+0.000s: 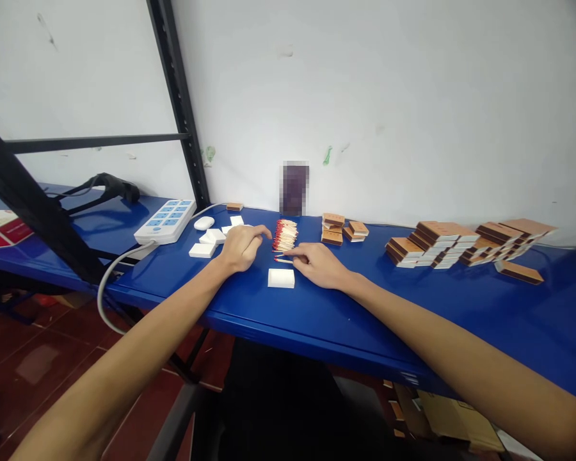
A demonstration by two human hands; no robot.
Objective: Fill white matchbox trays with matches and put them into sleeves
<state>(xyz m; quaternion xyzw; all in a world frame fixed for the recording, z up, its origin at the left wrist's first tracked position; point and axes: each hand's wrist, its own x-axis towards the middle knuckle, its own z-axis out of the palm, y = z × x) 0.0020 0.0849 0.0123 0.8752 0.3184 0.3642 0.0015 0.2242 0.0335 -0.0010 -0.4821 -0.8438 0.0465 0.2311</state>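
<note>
Print on the stacked orange-brown cardboard matchboxes [444, 232] is appearing too small to read; pixelation is obscuring a dark purple rectangle [295, 189]. Red-tipped wooden matches [285, 235] are lying piled beyond an open white cardboard tray [281, 278]. The left hand [242, 248] is half curling beside them; the right hand [319, 264] is extending its index finger to their near edge. Whether either is pinching, I cannot tell.

- Diffuse light is brightening the white wall [365, 109], fading toward the upper right corner.
- Shade is filling the space beneath the blue table [345, 314].
- Glare is whitening part of the red floor [72, 342].
- Wide-angle distortion is stretching the forearms [441, 330] toward the corners.
- Pixelation is blurring a dark rectangle [295, 187].
</note>
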